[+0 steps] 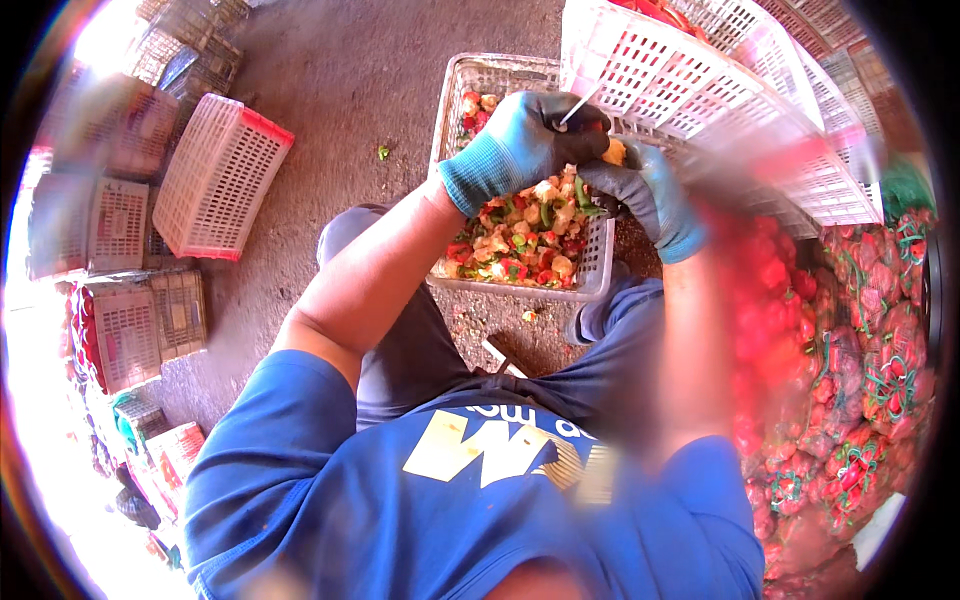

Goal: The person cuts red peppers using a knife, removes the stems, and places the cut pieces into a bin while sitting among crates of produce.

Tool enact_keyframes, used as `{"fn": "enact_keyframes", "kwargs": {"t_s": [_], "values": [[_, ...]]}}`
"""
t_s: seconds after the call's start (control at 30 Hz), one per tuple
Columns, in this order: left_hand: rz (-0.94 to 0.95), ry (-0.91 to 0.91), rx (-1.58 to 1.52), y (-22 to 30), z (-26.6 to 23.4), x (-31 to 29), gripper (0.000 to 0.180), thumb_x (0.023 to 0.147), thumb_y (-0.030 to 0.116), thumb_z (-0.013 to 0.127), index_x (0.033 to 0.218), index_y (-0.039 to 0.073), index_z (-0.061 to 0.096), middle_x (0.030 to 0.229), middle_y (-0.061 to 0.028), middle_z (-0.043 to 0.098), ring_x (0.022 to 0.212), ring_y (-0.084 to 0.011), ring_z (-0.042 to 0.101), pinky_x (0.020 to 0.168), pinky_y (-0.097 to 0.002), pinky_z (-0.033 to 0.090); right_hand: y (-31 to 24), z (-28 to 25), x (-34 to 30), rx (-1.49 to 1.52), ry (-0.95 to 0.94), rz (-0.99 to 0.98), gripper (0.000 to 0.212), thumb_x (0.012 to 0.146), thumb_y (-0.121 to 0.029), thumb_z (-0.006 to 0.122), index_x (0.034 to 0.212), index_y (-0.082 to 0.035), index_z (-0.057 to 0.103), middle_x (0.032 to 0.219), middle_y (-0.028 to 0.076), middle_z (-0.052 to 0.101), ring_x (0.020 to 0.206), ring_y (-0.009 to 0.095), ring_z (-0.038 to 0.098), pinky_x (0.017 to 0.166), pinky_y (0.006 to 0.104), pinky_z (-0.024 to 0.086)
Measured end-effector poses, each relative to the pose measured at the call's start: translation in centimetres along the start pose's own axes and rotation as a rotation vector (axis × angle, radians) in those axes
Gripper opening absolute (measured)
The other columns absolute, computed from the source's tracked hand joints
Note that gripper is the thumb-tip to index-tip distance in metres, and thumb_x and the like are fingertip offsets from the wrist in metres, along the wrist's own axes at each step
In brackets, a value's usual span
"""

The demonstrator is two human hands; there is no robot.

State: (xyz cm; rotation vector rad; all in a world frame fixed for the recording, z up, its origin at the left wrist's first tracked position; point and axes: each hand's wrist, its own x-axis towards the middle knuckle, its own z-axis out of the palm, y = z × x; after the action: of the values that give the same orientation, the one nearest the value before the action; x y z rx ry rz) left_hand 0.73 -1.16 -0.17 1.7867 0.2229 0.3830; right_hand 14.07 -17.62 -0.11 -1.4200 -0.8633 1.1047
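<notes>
In front of me, both gloved hands meet above a grey crate holding pepper scraps: pale seedy cores, green stems and red bits. My left hand, in a blue and black glove, is closed around a thin pale tool that sticks up past the fingers; its kind is unclear. My right hand, gloved alike, has its fingers bent around a pepper piece with a yellow-orange part showing. Fingers cover most of that piece, and dark red shows beside it, close to the left hand.
A tilted white crate stands close at the right, red peppers inside. Below it lie a blurred red pile and net sacks of peppers. Leftward are a white crate and stacked crates. A white object lies between my legs.
</notes>
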Motion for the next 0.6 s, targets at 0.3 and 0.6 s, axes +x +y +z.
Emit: {"fn": "enact_keyframes", "kwargs": {"t_s": [0.3, 0.6], "values": [[0.108, 0.063, -0.062, -0.7, 0.3, 0.3, 0.024, 0.094, 0.016, 0.075, 0.114, 0.003, 0.074, 0.101, -0.0045, 0.076, 0.093, -0.0094, 0.068, 0.085, -0.0279, 0.056, 0.0, 0.4, -0.2, 0.066, 0.023, 0.020, 0.040, 0.088, -0.042, 0.079, 0.107, -0.007, 0.071, 0.085, -0.004, 0.067, 0.071, 0.004, 0.060, 0.062, 0.0201, 0.046], [-0.030, -0.071, -0.187, 1.0, -0.2, -0.2, 0.026, 0.095, 0.021, 0.075, 0.116, 0.007, 0.075, 0.091, 0.0016, 0.072, 0.071, -0.0049, 0.059, 0.064, -0.0233, 0.049, 0.6, -0.4, -0.7, 0.050, -0.083, 0.175, 0.042, 0.091, -0.044, 0.074, 0.107, -0.005, 0.070, 0.078, -0.001, 0.065, 0.063, 0.008, 0.060, 0.057, 0.0225, 0.046]]}}
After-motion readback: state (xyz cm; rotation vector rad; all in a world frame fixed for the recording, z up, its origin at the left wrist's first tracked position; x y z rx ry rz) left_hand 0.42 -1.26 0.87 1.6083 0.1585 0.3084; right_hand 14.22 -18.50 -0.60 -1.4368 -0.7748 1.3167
